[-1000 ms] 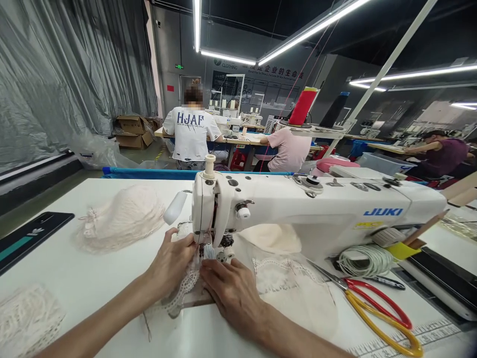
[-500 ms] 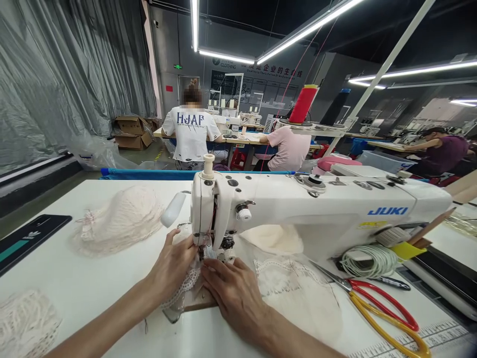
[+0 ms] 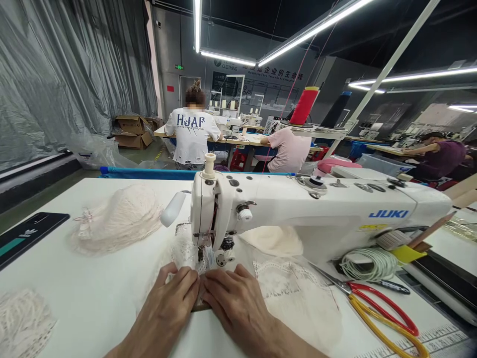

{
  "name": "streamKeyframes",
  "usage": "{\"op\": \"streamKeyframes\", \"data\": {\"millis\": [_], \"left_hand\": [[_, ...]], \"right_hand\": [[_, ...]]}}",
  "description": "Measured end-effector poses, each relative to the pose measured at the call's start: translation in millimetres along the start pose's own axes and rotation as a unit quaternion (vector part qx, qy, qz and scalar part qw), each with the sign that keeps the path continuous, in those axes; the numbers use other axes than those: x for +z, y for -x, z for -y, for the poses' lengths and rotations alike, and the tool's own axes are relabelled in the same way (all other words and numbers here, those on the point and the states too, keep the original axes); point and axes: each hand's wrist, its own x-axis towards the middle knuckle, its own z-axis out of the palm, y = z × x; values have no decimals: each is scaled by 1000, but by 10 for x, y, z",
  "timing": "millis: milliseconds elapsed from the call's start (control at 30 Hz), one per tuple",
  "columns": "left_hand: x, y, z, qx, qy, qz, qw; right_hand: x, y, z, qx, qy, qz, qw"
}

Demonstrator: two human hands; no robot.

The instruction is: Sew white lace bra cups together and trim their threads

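Note:
White lace fabric (image 3: 182,251) lies under the needle end of a white JUKI sewing machine (image 3: 320,201), passing beneath the presser foot (image 3: 201,253). Just in front of the foot, my left hand (image 3: 167,301) has its fingertips closed on the near edge of the lace. My right hand (image 3: 238,301) sits beside it, almost touching, with fingers bent and pressed together on the same edge. Both sets of fingertips hide the exact grip. More cream lace cloth (image 3: 298,298) spreads flat to the right of my right hand.
Red-and-yellow-handled scissors (image 3: 380,308) lie at right by a coil of pale cord (image 3: 368,261). A lace bundle (image 3: 119,219) and a black phone-like slab (image 3: 33,233) are at left. Several people work at tables beyond; a red thread cone (image 3: 304,107) stands behind the machine.
My left hand has moved from beside the needle, back toward me, and now meets my right hand. More lace shows left of the needle. My right hand stays nearly in place.

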Motion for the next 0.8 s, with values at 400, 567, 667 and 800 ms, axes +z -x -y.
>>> {"op": "streamKeyframes", "data": {"millis": [400,567,667,800], "left_hand": [[94,37,53,-30,-1,29,999],[53,12,87,-33,9,25,999],[28,-33,233,-40,39,24,998],[30,-311,602,-155,91,83,980]], "right_hand": [[17,-19,-3,3,8,2,1000],[13,-12,-26,10,22,1,1000],[20,-3,-44,21,27,8,999],[39,-9,-52,35,26,10,999]]}}
